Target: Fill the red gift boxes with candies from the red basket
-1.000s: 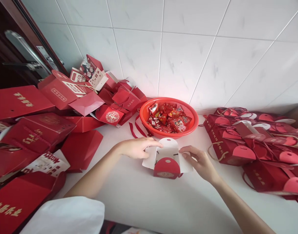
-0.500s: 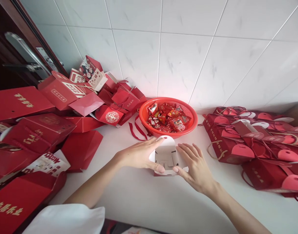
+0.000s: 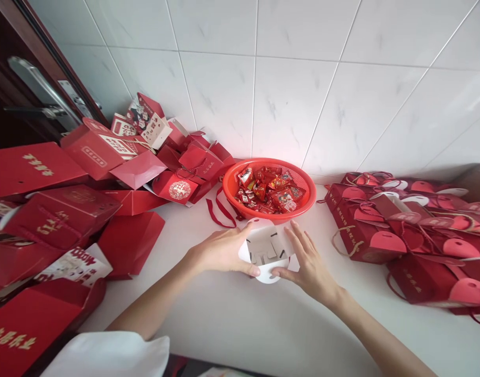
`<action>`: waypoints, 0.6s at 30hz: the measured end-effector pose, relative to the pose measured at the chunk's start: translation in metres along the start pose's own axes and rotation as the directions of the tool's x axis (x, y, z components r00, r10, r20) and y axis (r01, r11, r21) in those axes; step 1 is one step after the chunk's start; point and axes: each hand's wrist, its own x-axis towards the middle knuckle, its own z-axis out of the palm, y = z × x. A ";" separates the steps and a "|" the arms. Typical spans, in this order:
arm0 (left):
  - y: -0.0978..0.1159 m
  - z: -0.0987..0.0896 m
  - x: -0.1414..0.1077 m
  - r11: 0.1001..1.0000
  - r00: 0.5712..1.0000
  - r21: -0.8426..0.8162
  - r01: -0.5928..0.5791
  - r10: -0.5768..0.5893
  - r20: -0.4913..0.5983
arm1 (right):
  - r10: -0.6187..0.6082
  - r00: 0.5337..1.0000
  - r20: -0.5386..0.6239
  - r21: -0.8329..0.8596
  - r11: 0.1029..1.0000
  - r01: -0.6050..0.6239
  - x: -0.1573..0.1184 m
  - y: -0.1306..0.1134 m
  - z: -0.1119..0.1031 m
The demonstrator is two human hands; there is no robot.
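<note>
At the left of the frame, the red boxes [image 3: 132, 246] lie piled loosely, so a bump could make one slide toward you. At centre, just in front of the basket [image 3: 311, 201] of wrapped sweets [image 3: 283, 199], your left hand [image 3: 224, 254] and right hand [image 3: 313, 267] hold the open box [image 3: 282, 242] from either side, fingers spread wide around it, thumbs by its near flap [image 3: 269, 274]. Uneven squeezing could buckle its thin walls; a push on the base panels [image 3: 263, 256], if they are only folded together, could part them. As for writing, gold characters at lower left read 安居乐业; a pale round emblem left of the basket looks like 囍. The lettering on the sweets and the right-hand boxes [image 3: 368, 235] is too small to read.
</note>
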 end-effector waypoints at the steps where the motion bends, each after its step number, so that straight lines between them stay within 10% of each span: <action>1: 0.001 0.001 -0.001 1.000 1.000 -0.006 0.014 -0.014 0.007 | 0.016 1.000 -0.022 -0.007 1.000 -0.016 0.002 0.001 0.000; 12: 0.003 0.005 0.000 0.998 1.000 -0.059 0.028 -0.028 0.005 | 0.188 0.972 0.140 0.125 0.971 -0.206 0.015 0.003 -0.015; 18: 0.005 -0.003 -0.005 0.999 1.000 -0.053 0.010 -0.011 -0.015 | 0.051 0.997 0.051 0.065 0.996 -0.055 0.024 0.004 -0.023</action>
